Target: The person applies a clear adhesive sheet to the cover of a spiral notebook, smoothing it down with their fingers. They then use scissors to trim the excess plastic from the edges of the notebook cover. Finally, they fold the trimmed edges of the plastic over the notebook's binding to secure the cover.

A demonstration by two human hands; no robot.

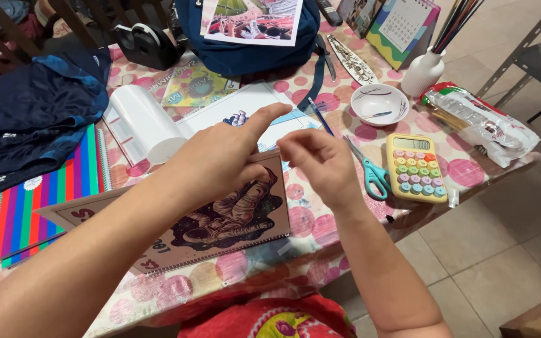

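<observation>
Spiral notebook [233,219], astronaut cover, frame centre on tabletop [471,175], propped up. Left hand [220,156] grips top edge, index finger out. Right hand [320,163] pinched, contents unclear. Judged light, stiff card cover, smooth; hold by edge away from wire. Scissors [370,172], calculator [416,168] right.

Even, bright daylight; soft shadows fall toward the near side beneath the hands; slight motion blur on fingers; wide-angle stretching at edges.
</observation>
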